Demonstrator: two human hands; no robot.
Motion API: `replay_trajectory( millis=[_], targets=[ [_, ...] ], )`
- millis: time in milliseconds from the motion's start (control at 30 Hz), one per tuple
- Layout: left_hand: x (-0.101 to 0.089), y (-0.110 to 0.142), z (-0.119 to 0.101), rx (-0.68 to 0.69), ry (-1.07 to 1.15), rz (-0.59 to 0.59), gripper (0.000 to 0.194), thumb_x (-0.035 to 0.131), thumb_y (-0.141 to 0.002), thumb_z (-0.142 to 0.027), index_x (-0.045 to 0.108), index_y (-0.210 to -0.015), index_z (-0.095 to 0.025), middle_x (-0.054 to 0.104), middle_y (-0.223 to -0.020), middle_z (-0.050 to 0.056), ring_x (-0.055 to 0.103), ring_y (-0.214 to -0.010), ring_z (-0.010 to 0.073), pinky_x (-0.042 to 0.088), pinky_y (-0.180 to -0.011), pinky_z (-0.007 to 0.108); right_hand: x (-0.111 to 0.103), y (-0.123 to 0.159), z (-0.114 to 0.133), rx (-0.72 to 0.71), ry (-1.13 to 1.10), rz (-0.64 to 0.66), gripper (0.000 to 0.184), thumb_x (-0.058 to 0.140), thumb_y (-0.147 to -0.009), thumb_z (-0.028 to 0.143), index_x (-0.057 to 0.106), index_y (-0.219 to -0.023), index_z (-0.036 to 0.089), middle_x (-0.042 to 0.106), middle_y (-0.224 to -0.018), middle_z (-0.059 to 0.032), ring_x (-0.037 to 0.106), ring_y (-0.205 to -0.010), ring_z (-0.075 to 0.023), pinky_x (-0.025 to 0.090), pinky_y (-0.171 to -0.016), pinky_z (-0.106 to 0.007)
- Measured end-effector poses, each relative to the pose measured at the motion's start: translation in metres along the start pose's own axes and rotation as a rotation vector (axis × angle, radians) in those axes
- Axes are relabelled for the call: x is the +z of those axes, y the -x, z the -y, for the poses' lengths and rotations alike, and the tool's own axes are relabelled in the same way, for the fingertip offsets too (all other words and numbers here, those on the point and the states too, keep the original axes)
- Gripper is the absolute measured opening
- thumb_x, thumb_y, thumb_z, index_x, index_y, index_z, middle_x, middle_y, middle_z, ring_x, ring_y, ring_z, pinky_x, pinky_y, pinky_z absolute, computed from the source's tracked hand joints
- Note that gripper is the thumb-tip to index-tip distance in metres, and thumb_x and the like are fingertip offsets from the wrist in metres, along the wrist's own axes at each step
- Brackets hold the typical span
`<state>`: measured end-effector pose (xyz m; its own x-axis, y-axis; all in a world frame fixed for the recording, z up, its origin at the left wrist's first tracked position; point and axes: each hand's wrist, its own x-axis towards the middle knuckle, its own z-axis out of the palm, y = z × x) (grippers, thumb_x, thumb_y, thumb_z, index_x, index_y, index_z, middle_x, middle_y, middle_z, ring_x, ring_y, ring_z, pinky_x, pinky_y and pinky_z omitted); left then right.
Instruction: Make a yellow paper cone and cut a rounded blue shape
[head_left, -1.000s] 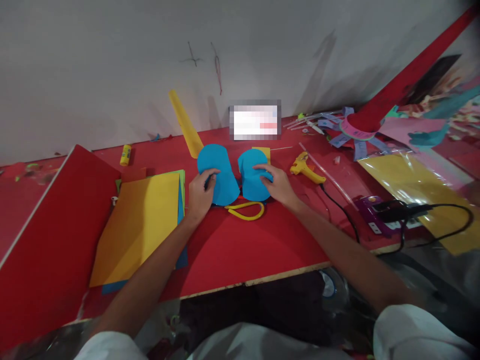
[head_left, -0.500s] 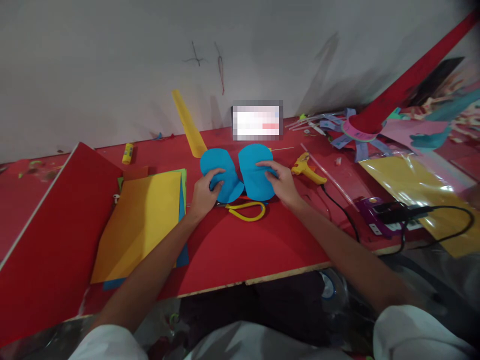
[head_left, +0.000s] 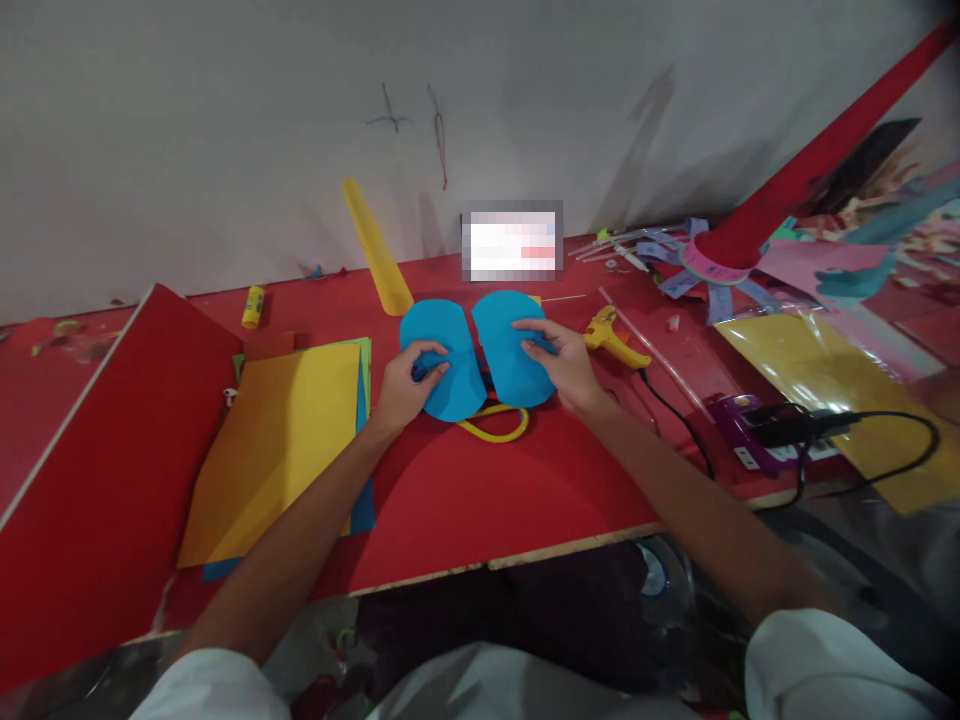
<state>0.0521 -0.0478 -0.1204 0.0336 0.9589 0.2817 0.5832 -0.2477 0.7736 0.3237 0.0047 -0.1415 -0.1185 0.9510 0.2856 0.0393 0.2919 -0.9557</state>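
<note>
Two blue paper cutouts with rounded ends are held side by side above the red table, a narrow gap between them. My left hand [head_left: 411,385] pinches the left blue paper cutout [head_left: 454,370] at its outer edge, thumb on top. With its fingers over the outer edge, my right hand [head_left: 566,365] grips the right blue paper cutout [head_left: 506,350]. Under the cutouts lies a pair of scissors, whose yellow handle [head_left: 499,433] shows below them; the rest is mostly hidden.
Stacked coloured paper [head_left: 300,430] and a red board [head_left: 97,460] lie left, a glue stick [head_left: 253,306] behind. A yellow glue gun [head_left: 616,340] and purple power strip [head_left: 742,430] with black cables lie right. A yellow paper tube [head_left: 379,250] leans near the wall.
The left cutout has flattened and its lower end has come down over part of the scissors. Both cutouts now tilt slightly, with a clearer gap between them. My hands have barely moved.
</note>
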Motion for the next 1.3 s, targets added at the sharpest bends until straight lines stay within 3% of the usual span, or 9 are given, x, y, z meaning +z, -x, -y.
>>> replay_trajectory(
  millis=[200,433,633,1300],
  targets=[
    [-0.003,-0.003,0.01,0.008,0.128,0.009,0.046,0.073,-0.093,-0.049,0.069,-0.129,-0.02,0.072,-0.134,0.012,0.07,-0.103,0.024,0.06,-0.08,0.033,0.002,0.002,0.006,0.01,-0.036,0.094,0.047,0.078,-0.087,0.042,0.075,-0.133,0.029,0.075,-0.14,-0.0056,0.068,-0.125,-0.0297,0.053,-0.111,-0.049],
    [-0.002,-0.005,0.018,0.017,0.273,0.012,0.06,0.077,-0.091,-0.055,0.065,-0.14,-0.022,0.063,-0.152,0.013,0.066,-0.132,0.0324,0.063,-0.101,0.042,0.001,0.004,0.008,0.059,-0.107,0.196,0.058,0.082,-0.085,0.046,0.071,-0.141,0.033,0.067,-0.151,-0.0038,0.062,-0.138,-0.0341,0.049,-0.119,-0.054],
    [-0.004,-0.005,0.017,-0.031,0.355,0.042,0.071,0.081,-0.088,-0.057,0.061,-0.147,-0.023,0.057,-0.16,0.014,0.06,-0.141,0.0355,0.06,-0.11,0.048,-0.001,0.004,0.006,0.082,-0.155,0.226,0.068,0.084,-0.084,0.054,0.067,-0.147,0.034,0.066,-0.154,-0.0038,0.061,-0.139,-0.0346,0.047,-0.122,-0.056],
    [-0.005,-0.004,0.018,-0.021,0.364,0.075,0.073,0.08,-0.09,-0.055,0.057,-0.152,-0.026,0.052,-0.165,0.013,0.058,-0.145,0.0371,0.061,-0.112,0.052,-0.001,0.002,0.003,-0.016,-0.084,0.241,0.067,0.08,-0.089,0.054,0.062,-0.15,0.034,0.062,-0.157,-0.0044,0.058,-0.144,-0.0332,0.038,-0.129,-0.056]
  ],
)
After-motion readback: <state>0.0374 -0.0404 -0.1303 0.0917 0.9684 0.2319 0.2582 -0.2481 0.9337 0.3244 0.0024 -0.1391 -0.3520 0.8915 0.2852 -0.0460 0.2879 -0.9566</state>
